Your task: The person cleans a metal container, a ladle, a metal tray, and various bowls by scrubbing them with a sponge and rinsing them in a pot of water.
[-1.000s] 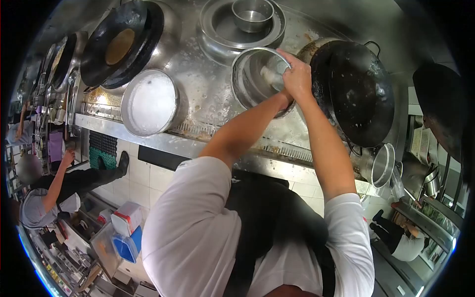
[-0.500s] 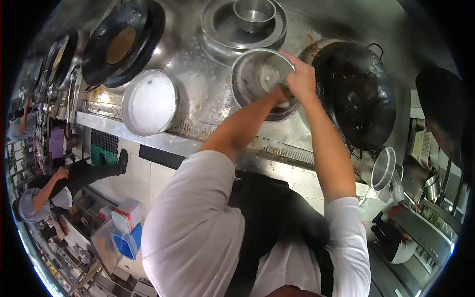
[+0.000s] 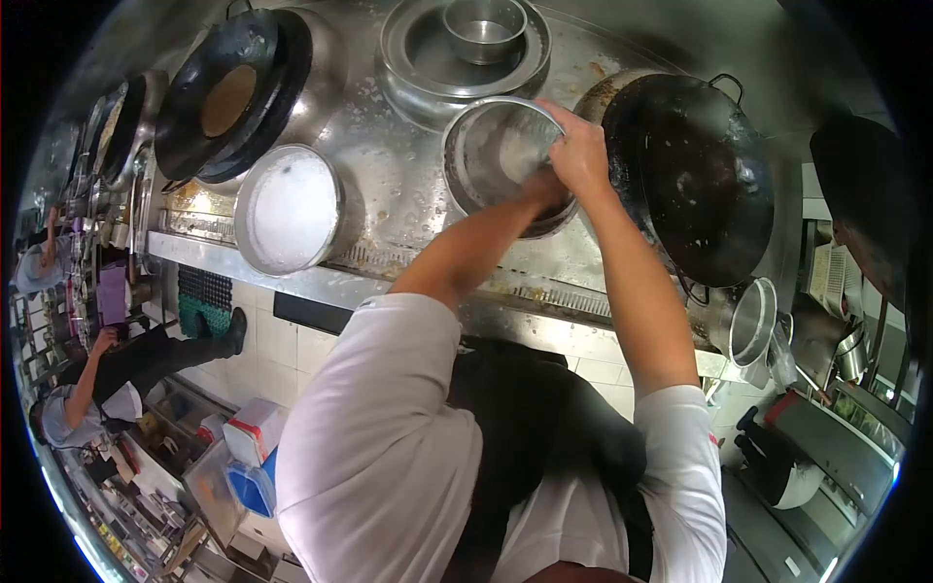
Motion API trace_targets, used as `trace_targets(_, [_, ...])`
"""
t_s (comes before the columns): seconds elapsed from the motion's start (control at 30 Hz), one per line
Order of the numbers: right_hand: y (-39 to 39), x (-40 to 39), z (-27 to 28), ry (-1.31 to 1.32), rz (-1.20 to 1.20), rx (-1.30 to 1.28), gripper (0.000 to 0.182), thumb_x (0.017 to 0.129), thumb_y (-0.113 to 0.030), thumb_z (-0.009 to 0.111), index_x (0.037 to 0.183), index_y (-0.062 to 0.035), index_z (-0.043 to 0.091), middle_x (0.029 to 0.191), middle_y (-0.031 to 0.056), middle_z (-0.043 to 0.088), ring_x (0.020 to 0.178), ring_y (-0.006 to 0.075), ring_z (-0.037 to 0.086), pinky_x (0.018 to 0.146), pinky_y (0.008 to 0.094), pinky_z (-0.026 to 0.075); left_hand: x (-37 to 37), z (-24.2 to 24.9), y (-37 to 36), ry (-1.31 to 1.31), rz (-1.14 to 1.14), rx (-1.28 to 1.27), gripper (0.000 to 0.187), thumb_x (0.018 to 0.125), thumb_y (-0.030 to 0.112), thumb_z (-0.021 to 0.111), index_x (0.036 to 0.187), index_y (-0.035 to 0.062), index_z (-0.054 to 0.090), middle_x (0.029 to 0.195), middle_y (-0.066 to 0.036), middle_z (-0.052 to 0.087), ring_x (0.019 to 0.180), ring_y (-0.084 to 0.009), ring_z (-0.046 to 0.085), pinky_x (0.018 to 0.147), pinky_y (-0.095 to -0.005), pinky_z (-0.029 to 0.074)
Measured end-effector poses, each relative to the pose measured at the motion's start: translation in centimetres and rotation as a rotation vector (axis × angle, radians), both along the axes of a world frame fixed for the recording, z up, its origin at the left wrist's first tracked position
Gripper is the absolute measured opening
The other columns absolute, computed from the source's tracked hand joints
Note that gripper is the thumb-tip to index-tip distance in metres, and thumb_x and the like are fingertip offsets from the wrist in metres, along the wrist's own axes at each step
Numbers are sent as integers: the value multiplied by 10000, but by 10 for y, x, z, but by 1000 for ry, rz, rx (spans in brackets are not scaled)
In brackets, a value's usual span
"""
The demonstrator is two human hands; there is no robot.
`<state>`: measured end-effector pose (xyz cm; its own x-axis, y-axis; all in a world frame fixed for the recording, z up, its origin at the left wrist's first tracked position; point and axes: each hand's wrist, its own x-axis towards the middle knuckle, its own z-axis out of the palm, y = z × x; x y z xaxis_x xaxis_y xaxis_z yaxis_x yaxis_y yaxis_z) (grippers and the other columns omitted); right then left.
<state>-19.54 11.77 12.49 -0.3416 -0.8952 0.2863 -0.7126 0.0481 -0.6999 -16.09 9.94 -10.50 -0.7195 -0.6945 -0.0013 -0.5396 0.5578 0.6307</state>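
Observation:
A deep metal pot stands tilted on the steel counter in front of me. My right hand grips its rim at the upper right, fingers wrapped over the edge. My left hand reaches down into the pot; it is smeared by motion, and its fingers are hidden, so whether it holds anything does not show. Left of the pot sits a round metal pan filled with a white, foamy-looking content. Close by my right forearm, a large black wok leans on its burner.
Behind the pot, a wide metal basin holds a small metal bowl. Stacked black woks rest at the left. A metal strainer-like ring hangs by the counter's right edge. A co-worker is at the left.
My left hand has shifted a little inside the pot. My right hand keeps its grip on the rim. The whole scene moves slightly left as the camera moves.

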Motion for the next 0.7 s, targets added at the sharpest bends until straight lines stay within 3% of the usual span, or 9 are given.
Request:
trace_targets(0.03, [-1,-2,-1,-6,9,-21,553,685,85,422,1141,-116,663,1109,176,645,1036,361,611,918,377,481,-7,-7,2,67,-46,139,422,874,258,532,1235,38,509,1166,-194,592,1140,-344,546,946,-456,427])
trace_targets(0.17, [-10,-7,5,92,-18,136,542,694,73,436,1143,-126,665,1079,185,652,983,371,629,889,396,488,41,77,15,26,-236,152,624,904,345,551,1409,58,322,1306,-171,501,1208,-369,488,984,-449,415])
trace_targets(0.23, [-20,-17,6,66,83,145,533,701,64,453,1151,-131,660,1073,195,652,984,372,627,889,406,483,130,122,12,87,-499,-10,621,876,417,579,1371,90,394,1318,-166,492,1196,-357,507,993,-419,423])
trace_targets(0.3, [-33,-30,1,66,132,166,538,710,62,467,1171,-146,649,1076,202,651,997,375,621,895,421,478,170,133,-23,-76,-718,-456,537,820,376,665,1259,106,514,1323,-155,474,1203,-362,501,927,-436,473])
trace_targets(0.4, [-39,-33,-3,128,111,189,569,723,65,481,1218,-178,621,1120,203,638,1049,375,601,918,436,467,167,148,-29,-299,-749,-424,504,821,377,656,1231,108,537,1279,-146,518,1159,-342,548,920,-431,480])
trace_targets(0.47, [-16,-12,10,192,36,159,594,725,61,486,1251,-191,598,1185,198,614,1104,364,579,945,428,453,152,126,11,-137,-515,-323,511,796,353,690,1206,86,543,1221,-143,562,1071,-351,590,890,-432,495])
trace_targets(0.53, [7,2,-7,61,-93,19,609,730,71,478,1274,-186,574,1172,197,619,1072,383,587,920,431,461,112,156,49,70,-85,61,497,798,332,701,1162,33,546,1117,-173,603,990,-373,616,838,-427,513])
trace_targets(0.6, [22,14,-10,-10,-126,-122,604,727,68,479,1263,-190,581,1136,206,630,1047,398,592,901,444,464,76,130,70,497,158,-93,499,831,345,683,1150,-14,547,1070,-231,608,978,-402,611,810,-415,520])
trace_targets(0.7, [8,12,8,118,1,149,599,716,70,471,1235,-197,605,1120,210,634,1044,403,588,907,446,461,77,126,91,613,340,-49,503,868,380,650,1149,-27,556,1043,-265,613,964,-395,617,828,-425,508])
